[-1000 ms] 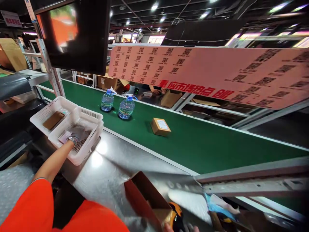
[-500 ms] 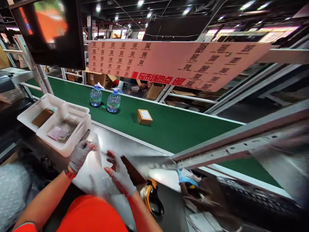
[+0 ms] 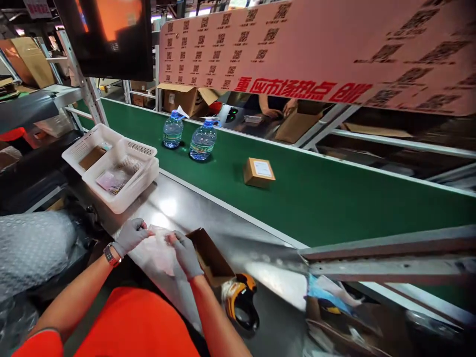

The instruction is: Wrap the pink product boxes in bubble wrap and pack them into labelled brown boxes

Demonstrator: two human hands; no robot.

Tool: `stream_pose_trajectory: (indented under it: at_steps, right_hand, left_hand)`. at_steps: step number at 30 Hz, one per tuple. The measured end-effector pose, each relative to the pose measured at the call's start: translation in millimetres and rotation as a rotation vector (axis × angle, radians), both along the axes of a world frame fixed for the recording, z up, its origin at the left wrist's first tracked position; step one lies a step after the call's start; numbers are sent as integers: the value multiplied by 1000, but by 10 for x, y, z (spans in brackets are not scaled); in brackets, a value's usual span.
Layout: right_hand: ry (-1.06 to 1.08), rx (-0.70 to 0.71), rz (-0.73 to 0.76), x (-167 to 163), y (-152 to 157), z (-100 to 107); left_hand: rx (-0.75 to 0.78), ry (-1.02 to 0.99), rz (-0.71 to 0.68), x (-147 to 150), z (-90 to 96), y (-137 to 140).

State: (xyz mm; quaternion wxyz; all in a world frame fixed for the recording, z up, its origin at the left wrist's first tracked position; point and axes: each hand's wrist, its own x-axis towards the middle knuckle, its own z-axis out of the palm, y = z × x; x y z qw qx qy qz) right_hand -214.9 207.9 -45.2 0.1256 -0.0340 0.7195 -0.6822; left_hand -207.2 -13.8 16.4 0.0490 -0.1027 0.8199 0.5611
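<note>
**Clear plastic (image 3: 160, 250), held at the near side of the metal bench (image 3: 180, 208)**

Left hand (image 3: 131, 235): grey glove, fingertips exposed, fingers closed in a pinch on the plastic's left side. Right hand (image 3: 186, 253): similar glove, thumb and fingers bent and gripping its right side. The plastic spans between them; its folds are too blurred to trace.

Just right of the right hand stands an open carton (image 3: 210, 253). A yellow-and-black tape dispenser (image 3: 240, 300) sits at its near end.

Left on the bench, two white baskets side by side: the left basket (image 3: 73, 156) contains a brown piece (image 3: 92, 157), the right basket (image 3: 119, 204) a pinkish packet (image 3: 110, 179). Bubble wrap (image 3: 33, 248) bulges at near left.

Beyond the bench, the green belt (image 3: 334, 213) carries a left bottle (image 3: 173, 131), a right bottle (image 3: 203, 143) and, farther right, a small labelled box (image 3: 259, 173). Across the belt I see a co-worker's hands (image 3: 274, 113) beside another open box (image 3: 299, 124).
</note>
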Motion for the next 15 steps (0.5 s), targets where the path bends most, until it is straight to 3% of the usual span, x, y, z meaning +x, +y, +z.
stream_pose_trajectory:
  at_steps: [4,8,12,15]
  right_hand:
    - [-80,11,102,-170,-17,6]
    - [-84,-24,76,-517,-339,231]
    - [115,86,206,-1055,-1175,536]
    - [311,262,383,-1526,-2024,588]
  left_hand:
    - [-103,-5,-108,32,-189,-311]
    - [-109,56,-62,12,-392,-645]
    - [-111,28,-26,-49,-566,-987]
    - [-81,8,-1,-76,-680,-1223]
